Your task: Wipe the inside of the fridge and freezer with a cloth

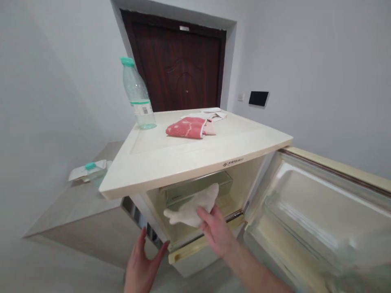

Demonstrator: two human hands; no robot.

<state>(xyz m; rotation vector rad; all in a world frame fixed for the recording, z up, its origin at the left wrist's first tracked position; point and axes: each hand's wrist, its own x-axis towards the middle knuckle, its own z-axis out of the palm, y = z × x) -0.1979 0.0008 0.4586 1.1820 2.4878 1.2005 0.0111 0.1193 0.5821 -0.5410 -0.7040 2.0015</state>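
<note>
Firstly, the left hand (143,264) is empty, thumb and fingers spread, near the lower left edge of the open refrigerator (183,158); contact cannot be confirmed. Next, the off-white cloth (192,208) is at the refrigerator's mouth. It appears light, soft and pliable, with little risk of slipping or breakage. Grip point: the lower right edge, where the right hand (218,232) pinches it, thumb uppermost. Farther right, the refrigerator door (308,211) stands open.

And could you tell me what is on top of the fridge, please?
A bottle, a red cloth and, partly hidden behind it, something white. Anything beneath is covered.
</note>
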